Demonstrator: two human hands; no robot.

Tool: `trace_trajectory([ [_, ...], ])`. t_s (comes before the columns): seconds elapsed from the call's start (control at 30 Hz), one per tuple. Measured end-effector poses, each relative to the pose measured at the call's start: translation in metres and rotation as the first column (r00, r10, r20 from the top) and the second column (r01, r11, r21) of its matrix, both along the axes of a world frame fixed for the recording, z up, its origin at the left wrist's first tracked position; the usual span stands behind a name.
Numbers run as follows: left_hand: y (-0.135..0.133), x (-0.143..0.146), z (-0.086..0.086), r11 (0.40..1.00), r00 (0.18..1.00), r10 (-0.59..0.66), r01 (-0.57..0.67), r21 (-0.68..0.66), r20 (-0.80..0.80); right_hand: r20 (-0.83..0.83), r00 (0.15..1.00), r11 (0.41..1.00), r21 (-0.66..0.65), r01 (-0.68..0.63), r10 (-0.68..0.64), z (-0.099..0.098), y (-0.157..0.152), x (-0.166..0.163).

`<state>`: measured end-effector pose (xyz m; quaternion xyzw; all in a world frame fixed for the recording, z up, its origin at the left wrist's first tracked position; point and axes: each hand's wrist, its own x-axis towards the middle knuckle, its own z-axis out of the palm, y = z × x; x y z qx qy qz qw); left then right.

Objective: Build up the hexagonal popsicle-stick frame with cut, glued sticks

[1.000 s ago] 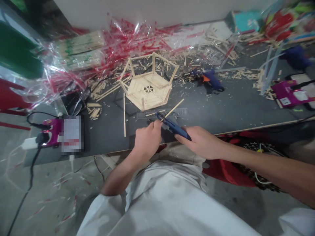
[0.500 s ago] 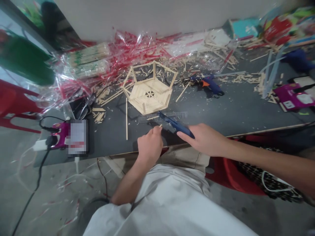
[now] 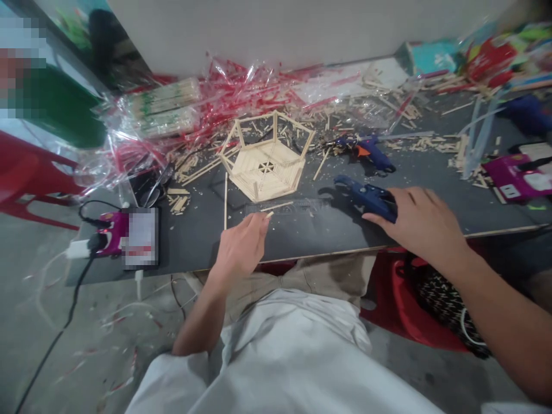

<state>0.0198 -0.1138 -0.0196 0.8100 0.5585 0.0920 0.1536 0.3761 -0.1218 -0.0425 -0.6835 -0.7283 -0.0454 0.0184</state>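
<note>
My left hand point(image 3: 241, 244) hovers over the near edge of the dark table point(image 3: 431, 184), pinching a short wooden stick piece point(image 3: 269, 214) between thumb and fingers. My right hand point(image 3: 420, 221) rests further right on the table, its fingers around the handle of blue cutting pliers point(image 3: 366, 196) that lie on the surface. Just beyond my left hand lies a clear ruler point(image 3: 287, 206) with a thin stick on it. Behind that stands an octagonal basket of wooden sticks point(image 3: 267, 162) with upright posts and a rail on top.
A blue and orange glue gun point(image 3: 366, 149) lies behind the pliers. A long stick point(image 3: 225, 201) lies left of the basket. Stick offcuts and red-and-clear wrappers point(image 3: 224, 98) cover the back. A purple power strip point(image 3: 110, 236) sits left, another purple box point(image 3: 517, 175) right.
My right hand has carried the blue pliers away from the stick to the right and set them down on the table. My left hand keeps the short cut piece and has shifted slightly left.
</note>
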Motion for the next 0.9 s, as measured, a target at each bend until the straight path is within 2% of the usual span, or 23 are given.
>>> trace_trajectory([
  [0.07,0.007,-0.007,0.011,0.992,0.998,-0.062,0.061,0.111,0.005,0.012,0.999,0.998,0.028,0.05,-0.05,-0.009,0.001,0.011],
  [0.17,0.024,-0.011,0.024,0.93,0.985,-0.17,0.151,0.337,0.027,-0.009,0.995,0.993,0.066,0.098,-0.097,-0.022,0.0,0.015],
  [0.27,0.046,-0.006,0.03,0.866,0.974,-0.191,0.107,0.488,0.125,-0.077,0.993,0.985,0.145,0.095,-0.085,-0.027,0.002,0.006],
  [0.4,0.075,0.007,0.027,0.848,0.974,-0.177,0.077,0.525,0.142,-0.324,0.944,0.974,0.224,0.021,0.054,-0.019,0.022,-0.026],
  [0.43,0.081,0.01,0.025,0.843,0.976,-0.174,0.079,0.533,0.13,-0.429,0.899,0.972,0.232,0.02,0.084,-0.016,0.031,-0.037],
  [0.5,0.09,0.015,0.02,0.834,0.978,-0.177,0.09,0.544,0.11,-0.646,0.754,0.988,0.15,-0.026,0.118,-0.01,0.05,-0.06],
  [0.53,0.094,0.017,0.016,0.831,0.978,-0.185,0.104,0.547,0.096,-0.718,0.681,0.99,0.112,-0.088,0.142,-0.007,0.061,-0.07],
  [0.6,0.1,0.019,0.008,0.823,0.979,-0.199,0.141,0.55,0.047,-0.761,0.608,0.967,0.099,-0.236,0.227,-0.004,0.08,-0.089],
  [0.67,0.105,0.019,-0.002,0.801,0.982,-0.189,0.163,0.576,-0.016,-0.741,0.602,0.937,0.107,-0.332,0.297,-0.002,0.095,-0.103],
  [0.77,0.115,0.018,-0.014,0.74,0.984,-0.167,0.169,0.651,-0.066,-0.681,0.646,0.91,0.076,-0.407,0.345,-0.002,0.111,-0.113],
  [0.83,0.125,0.016,-0.016,0.715,0.982,-0.168,0.182,0.675,-0.086,-0.645,0.671,0.9,0.064,-0.43,0.366,-0.003,0.12,-0.116],
  [0.9,0.135,0.013,-0.015,0.719,0.977,-0.183,0.209,0.663,-0.11,-0.622,0.68,0.894,0.073,-0.443,0.388,-0.006,0.129,-0.12],
])
